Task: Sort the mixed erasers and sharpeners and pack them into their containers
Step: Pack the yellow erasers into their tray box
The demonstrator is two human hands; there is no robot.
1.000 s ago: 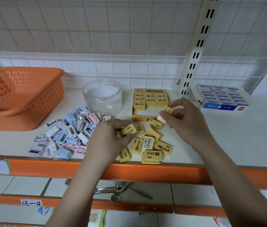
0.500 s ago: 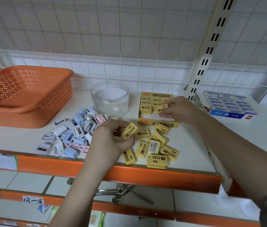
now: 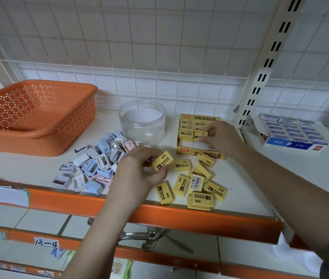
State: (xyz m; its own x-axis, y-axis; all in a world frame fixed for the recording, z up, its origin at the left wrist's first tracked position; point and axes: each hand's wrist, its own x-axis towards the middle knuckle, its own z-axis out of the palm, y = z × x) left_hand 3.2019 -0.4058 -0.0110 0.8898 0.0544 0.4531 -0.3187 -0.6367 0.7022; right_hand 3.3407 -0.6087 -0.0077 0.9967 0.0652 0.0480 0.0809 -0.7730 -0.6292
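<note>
Eraser packing is in hand: the right hand (image 3: pixel 221 135) pinches a yellow eraser (image 3: pixel 200 136) into the yellow box (image 3: pixel 199 135) at centre frame, while the left hand (image 3: pixel 139 170) pinches another eraser (image 3: pixel 162 160) (probably next) just below.

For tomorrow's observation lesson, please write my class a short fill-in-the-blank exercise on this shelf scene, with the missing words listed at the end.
1. The left hand holds one yellow ____.
2. The right hand sets an eraser into the ____ cardboard box.
3. The pile of sharpeners lies in front of a clear ____.
4. The basket at the far left is ____ in colour.

Missing words: eraser; yellow; jar; orange
</note>
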